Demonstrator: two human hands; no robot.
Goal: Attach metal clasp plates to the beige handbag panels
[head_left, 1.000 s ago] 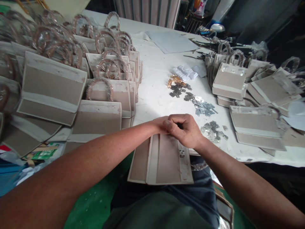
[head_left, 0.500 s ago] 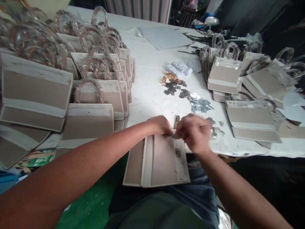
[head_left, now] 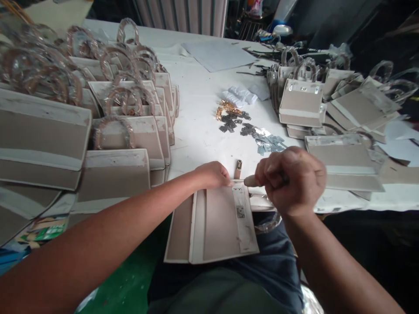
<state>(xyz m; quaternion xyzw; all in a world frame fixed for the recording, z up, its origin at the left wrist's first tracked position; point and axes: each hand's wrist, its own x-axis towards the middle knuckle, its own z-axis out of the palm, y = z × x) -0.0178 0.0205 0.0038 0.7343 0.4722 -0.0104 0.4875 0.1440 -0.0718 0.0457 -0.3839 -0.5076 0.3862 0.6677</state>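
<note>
A beige and cream handbag [head_left: 216, 226] lies flat across my lap, its far edge against the white table [head_left: 203, 126]. My left hand [head_left: 212, 174] is closed and presses that far edge. A little above and to the right, my right hand [head_left: 290, 181] is a raised fist wrapped round a wooden tool handle [head_left: 250, 180], whose tip points left at the bag's rim. A small metal fitting [head_left: 240, 212] sits on the bag's cream strip. A gold clasp piece [head_left: 238, 168] lies on the table just beyond my left fingers.
Many beige handbags with wrapped round handles [head_left: 108, 109] are stacked on the left. Another pile of bags [head_left: 327, 109] fills the right side. Loose silver and gold metal fittings [head_left: 252, 128] lie mid-table, with white packets [head_left: 238, 96] and grey sheets [head_left: 219, 54] behind.
My right hand has lifted off the bag's edge, moved right and closed into a fist on the tool handle. The gold clasp piece, earlier covered, shows on the table. My left hand stays put.
</note>
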